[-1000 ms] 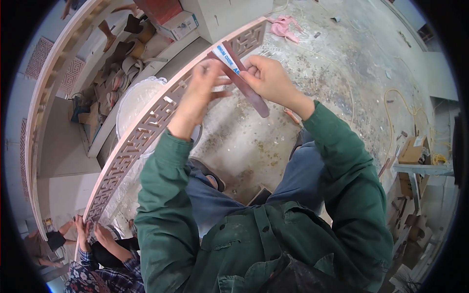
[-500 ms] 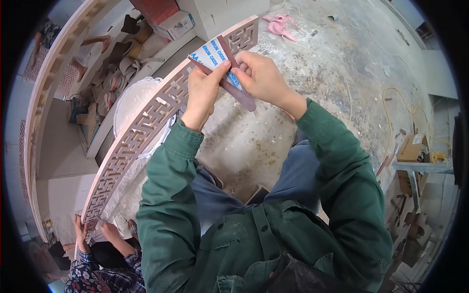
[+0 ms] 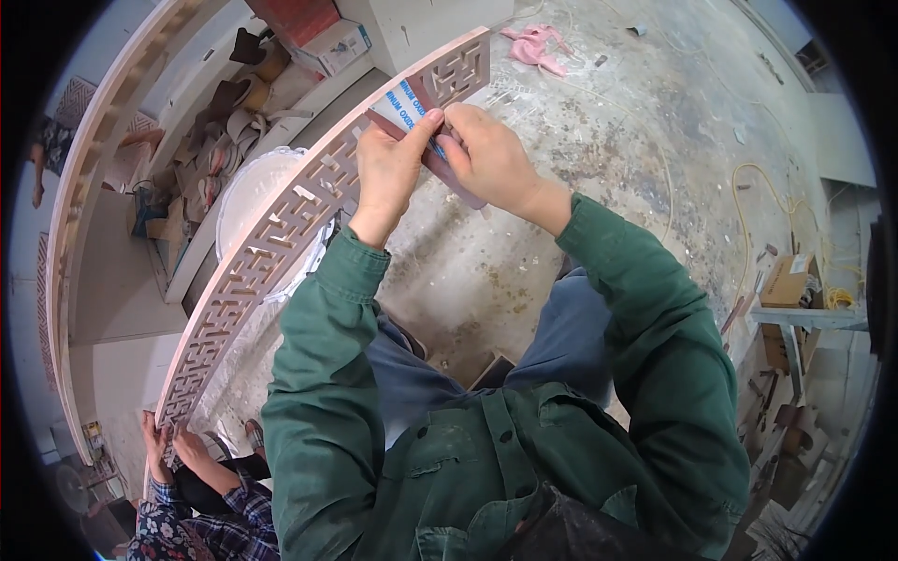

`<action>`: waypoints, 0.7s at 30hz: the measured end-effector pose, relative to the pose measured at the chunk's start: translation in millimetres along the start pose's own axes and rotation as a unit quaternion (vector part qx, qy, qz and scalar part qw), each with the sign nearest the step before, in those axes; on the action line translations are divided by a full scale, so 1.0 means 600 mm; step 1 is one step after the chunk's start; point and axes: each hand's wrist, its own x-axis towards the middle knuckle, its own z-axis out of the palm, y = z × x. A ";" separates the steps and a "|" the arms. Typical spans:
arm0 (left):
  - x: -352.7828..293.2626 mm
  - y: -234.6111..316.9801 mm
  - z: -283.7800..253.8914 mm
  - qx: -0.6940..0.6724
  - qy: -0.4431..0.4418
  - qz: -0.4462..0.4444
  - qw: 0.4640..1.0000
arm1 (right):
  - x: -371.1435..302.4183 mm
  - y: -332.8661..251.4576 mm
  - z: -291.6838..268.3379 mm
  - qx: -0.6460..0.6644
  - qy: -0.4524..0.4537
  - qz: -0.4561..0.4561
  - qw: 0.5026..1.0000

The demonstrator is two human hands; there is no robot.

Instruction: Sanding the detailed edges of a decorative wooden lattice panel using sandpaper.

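Both my hands hold a sheet of sandpaper (image 3: 398, 107) with reddish-brown grit and a white, blue-printed back, partly folded over. My left hand (image 3: 385, 178) is closed on its left side, the thumb pressed on the white back. Close against it, my right hand (image 3: 498, 157) pinches the right side with curled fingers, which hide part of the sheet. Just behind the hands runs a long curved wooden fretwork panel (image 3: 251, 251), standing on edge. Whether the sandpaper touches the panel I cannot tell.
At the lower left, another person's hands (image 3: 190, 451) are at the panel's near end. A white round tub (image 3: 253, 201) stands behind the panel. A second curved wooden piece (image 3: 64, 238) rises at far left. A pink cloth (image 3: 536, 45) and yellow cord (image 3: 745, 201) lie on the stained floor.
The sandpaper has been folded over further, so less of its white back shows. My right hand has shifted slightly left. The other person's right-side hand has moved closer to the panel.
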 end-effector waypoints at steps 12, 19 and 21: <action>0.012 -0.002 -0.030 0.072 -0.006 0.038 0.997 | -0.002 0.013 0.007 0.175 -0.067 0.139 0.972; 0.001 0.004 -0.018 0.005 -0.040 -0.009 0.999 | -0.002 0.012 0.011 0.154 -0.056 0.133 0.978; 0.003 0.005 -0.020 -0.004 -0.055 -0.009 0.998 | 0.002 0.009 0.012 0.120 -0.041 0.100 0.987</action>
